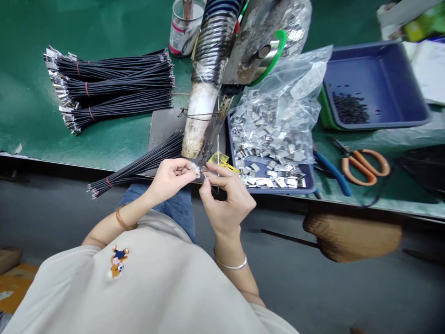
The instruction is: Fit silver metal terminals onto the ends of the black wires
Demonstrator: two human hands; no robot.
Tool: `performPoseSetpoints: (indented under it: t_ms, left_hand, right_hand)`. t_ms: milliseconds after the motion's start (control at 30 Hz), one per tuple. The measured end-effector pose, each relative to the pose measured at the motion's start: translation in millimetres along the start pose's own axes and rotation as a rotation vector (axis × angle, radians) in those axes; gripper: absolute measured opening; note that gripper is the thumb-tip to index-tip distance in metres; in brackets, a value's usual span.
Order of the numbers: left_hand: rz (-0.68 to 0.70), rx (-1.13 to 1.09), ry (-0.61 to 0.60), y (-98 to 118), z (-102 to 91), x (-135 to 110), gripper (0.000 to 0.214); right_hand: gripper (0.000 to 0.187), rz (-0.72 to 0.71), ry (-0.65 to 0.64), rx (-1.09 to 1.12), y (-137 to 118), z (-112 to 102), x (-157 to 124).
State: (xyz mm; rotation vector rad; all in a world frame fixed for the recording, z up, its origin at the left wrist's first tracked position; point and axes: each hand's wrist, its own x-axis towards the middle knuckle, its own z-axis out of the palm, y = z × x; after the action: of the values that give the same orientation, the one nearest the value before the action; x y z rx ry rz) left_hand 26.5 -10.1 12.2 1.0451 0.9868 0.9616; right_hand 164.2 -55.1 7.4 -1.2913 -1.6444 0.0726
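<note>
My left hand (173, 178) is closed in a pinch at the table's front edge, with a small whitish, shiny bit at its fingertips that is too small to name. Close beside it, my right hand (226, 192) pinches thumb against forefinger; what lies between them is too fine to make out. Both sets of fingertips nearly meet just below the tip of a dark metal arm (216, 127). Next to that arm hangs a fume hose (200, 111) with a whitish end. Behind my left hand lies a tied bundle of black cables (149, 160), partly on a brown board (162, 123).
Three tied black cable bundles (118, 86) with silvery ends lie back left. On the right are a blue tray (309, 183) of small metal connector shells, a plastic bag (306, 88), a deep blue bin (392, 83), blue-handled pliers (333, 171) and orange-handled scissors (365, 166). A jar (179, 35) stands behind.
</note>
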Motion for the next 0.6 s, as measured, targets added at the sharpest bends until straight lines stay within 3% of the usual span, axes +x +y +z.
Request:
performPoseSetpoints:
  t_ms: [367,500,600]
  left_hand:
    - [0.006,0.140,-0.030,6.1,0.9,-3.4,0.018]
    - [0.008,0.299,-0.128,6.8,-0.1,-11.9,0.017]
    - [0.023,0.443,-0.222,5.2,-0.6,-20.5,0.014]
  right_hand:
    - [0.008,0.048,-0.056,0.016,0.8,0.3,-1.4]
    - [0.007,0.242,0.011,0.067,7.7,-15.7,-12.6]
    - [0.019,0.365,0.034,0.034,16.2,-37.8,-20.3]
